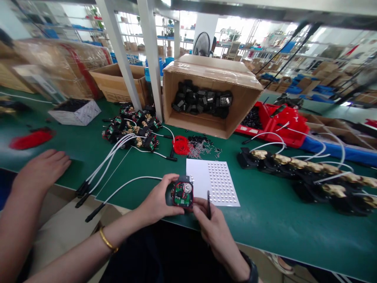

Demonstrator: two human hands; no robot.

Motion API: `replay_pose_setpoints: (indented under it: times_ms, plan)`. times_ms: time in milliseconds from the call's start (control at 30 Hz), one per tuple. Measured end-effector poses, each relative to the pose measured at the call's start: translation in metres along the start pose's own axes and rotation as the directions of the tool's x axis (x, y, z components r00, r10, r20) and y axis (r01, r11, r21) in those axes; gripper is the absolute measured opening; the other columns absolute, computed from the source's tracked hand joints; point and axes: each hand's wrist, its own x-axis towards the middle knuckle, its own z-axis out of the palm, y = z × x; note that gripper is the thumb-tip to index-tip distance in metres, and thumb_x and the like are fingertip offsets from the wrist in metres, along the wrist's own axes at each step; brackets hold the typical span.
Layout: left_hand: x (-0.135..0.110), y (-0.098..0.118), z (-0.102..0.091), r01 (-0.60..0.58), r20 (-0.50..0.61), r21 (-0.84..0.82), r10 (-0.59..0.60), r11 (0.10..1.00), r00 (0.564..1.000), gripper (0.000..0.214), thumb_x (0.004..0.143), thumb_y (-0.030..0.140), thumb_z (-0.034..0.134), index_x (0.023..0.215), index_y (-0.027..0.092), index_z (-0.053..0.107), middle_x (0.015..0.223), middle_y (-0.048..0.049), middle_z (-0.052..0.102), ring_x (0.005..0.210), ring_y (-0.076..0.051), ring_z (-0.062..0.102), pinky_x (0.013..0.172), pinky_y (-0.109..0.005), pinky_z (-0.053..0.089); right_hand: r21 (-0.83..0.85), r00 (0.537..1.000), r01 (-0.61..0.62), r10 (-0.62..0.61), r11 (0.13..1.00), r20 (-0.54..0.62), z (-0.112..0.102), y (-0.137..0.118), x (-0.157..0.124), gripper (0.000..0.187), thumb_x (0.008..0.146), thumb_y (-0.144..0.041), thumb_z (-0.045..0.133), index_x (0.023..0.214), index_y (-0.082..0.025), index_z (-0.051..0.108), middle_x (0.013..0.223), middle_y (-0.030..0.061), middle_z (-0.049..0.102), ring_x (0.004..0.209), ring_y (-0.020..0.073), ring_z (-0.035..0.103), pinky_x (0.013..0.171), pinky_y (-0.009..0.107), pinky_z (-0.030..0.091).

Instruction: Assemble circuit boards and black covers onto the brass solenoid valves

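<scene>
My left hand [160, 200] is closed around a small black housing [184, 179], its open side facing up. Inside show a green circuit board [179, 197], a round silvery part and red wires, with a red ring along the rim. A white cable [129, 181] with a black plug runs left from near this hand. My right hand [213, 224] grips a slim black tool [209, 204], held upright, its kind unclear. The right fingertips touch the housing's lower right edge. Behind both hands lies a white sheet [198, 169] with rows of small silvery round pieces.
Red rings [181, 145] and loose screws [200, 148] lie beyond the sheet. A tipped carton [191, 65] holds black housings. Brass-fitted units [306, 165] line the right; cabled assemblies [132, 127] sit left. Another person's hand [44, 169] rests at the left edge.
</scene>
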Motion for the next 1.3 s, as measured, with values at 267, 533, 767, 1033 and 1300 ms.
replay_pose_setpoints:
  times_ms: [267, 533, 767, 1033, 1300]
  plan:
    - [-0.014, -0.012, 0.018, -0.064, -0.09, 0.044, 0.068, 0.997, 0.994, 0.037, 0.072, 0.025, 0.068, 0.098, 0.023, 0.041, 0.131, -0.0099, 0.047, 0.123, -0.024, 0.043, 0.102, -0.043, 0.034, -0.405, 0.941, 0.336, -0.285, 0.851, 0.182, -0.023, -0.032, 0.027, 0.039, 0.083, -0.03, 0.054, 0.121, -0.021, 0.054, 0.117, 0.007, 0.06, 0.11, 0.0232, 0.053, 0.097, 0.04, 0.037]
    - [-0.016, -0.009, 0.021, -0.116, -0.061, 0.184, 0.129, 0.976, 0.99, 0.05, 0.077, 0.024, 0.062, 0.12, 0.026, 0.036, 0.134, -0.0091, 0.043, 0.124, -0.023, 0.041, 0.102, -0.042, 0.036, -0.425, 0.945, 0.324, -0.268, 0.845, 0.187, -0.02, -0.032, 0.035, 0.037, 0.084, -0.029, 0.051, 0.119, -0.019, 0.055, 0.111, 0.0077, 0.063, 0.103, 0.0225, 0.057, 0.092, 0.04, 0.043]
    - [-0.017, -0.012, 0.025, -0.072, -0.104, 0.156, 0.089, 0.985, 0.991, 0.072, 0.076, 0.026, 0.063, 0.133, 0.025, 0.02, 0.136, -0.0107, 0.039, 0.124, -0.023, 0.041, 0.105, -0.042, 0.035, -0.537, 0.919, 0.395, -0.317, 0.746, 0.235, -0.026, -0.046, 0.048, 0.028, 0.085, -0.029, 0.05, 0.109, -0.019, 0.062, 0.109, 0.0059, 0.065, 0.103, 0.0207, 0.058, 0.092, 0.036, 0.041]
    - [-0.017, -0.005, 0.025, 0.001, -0.117, 0.013, 0.0, 1.0, 0.993, 0.064, 0.074, 0.024, 0.065, 0.126, 0.023, 0.027, 0.13, -0.0104, 0.046, 0.12, -0.021, 0.047, 0.102, -0.04, 0.039, -0.761, 0.837, 0.547, -0.204, 0.349, 0.508, -0.004, -0.098, 0.08, 0.009, 0.079, -0.025, 0.062, 0.079, -0.021, 0.07, 0.077, 0.0013, 0.07, 0.07, 0.0156, 0.061, 0.063, 0.025, 0.04]
    - [-0.016, -0.004, 0.023, 0.006, -0.127, 0.072, 0.003, 0.997, 0.992, 0.05, 0.073, 0.024, 0.064, 0.115, 0.023, 0.037, 0.126, -0.0108, 0.049, 0.116, -0.024, 0.05, 0.097, -0.042, 0.043, -0.785, 0.785, 0.619, -0.035, -0.006, 0.619, 0.023, -0.114, 0.087, 0.01, 0.076, -0.025, 0.065, 0.07, -0.017, 0.068, 0.064, 0.0021, 0.062, 0.058, 0.0118, 0.052, 0.049, 0.023, 0.026]
